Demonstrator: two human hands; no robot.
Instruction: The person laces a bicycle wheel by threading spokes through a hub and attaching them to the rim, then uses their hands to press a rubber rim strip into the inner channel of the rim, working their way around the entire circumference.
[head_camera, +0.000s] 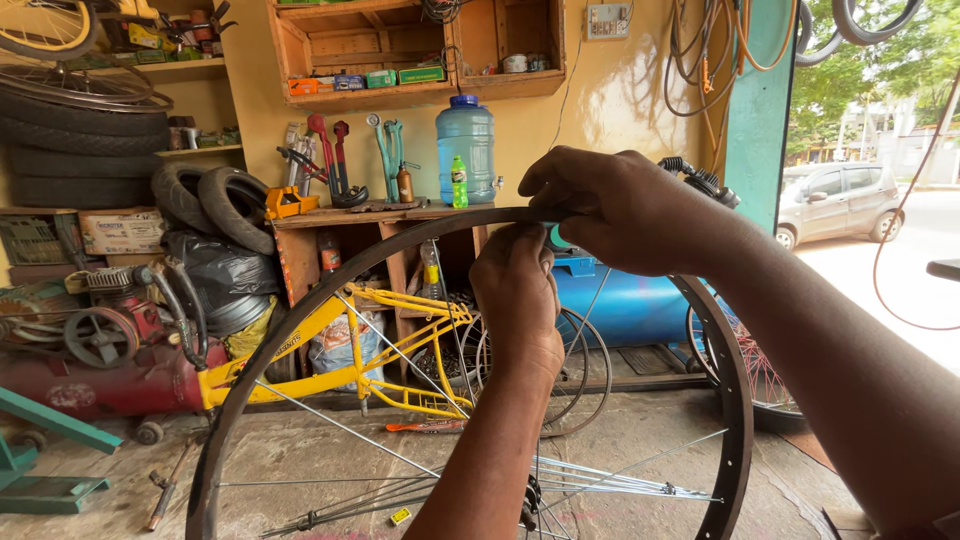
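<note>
A dark bicycle wheel rim (300, 310) with thin silver spokes (350, 430) stands upright in front of me. My right hand (615, 205) grips the top of the rim from above, fingers curled over it. My left hand (518, 295) reaches up from below, just inside the rim's top, its fingers closed around something small. A small teal object (556, 238) shows between the two hands; what it is cannot be made out.
A yellow bicycle frame (390, 345) lies behind the wheel. A red air compressor (100, 360), stacked tyres (85, 150), a blue drum (625, 300), a blue water jug (466, 140) and wall tools (335, 160) fill the back. A car (838, 200) stands outside on the right.
</note>
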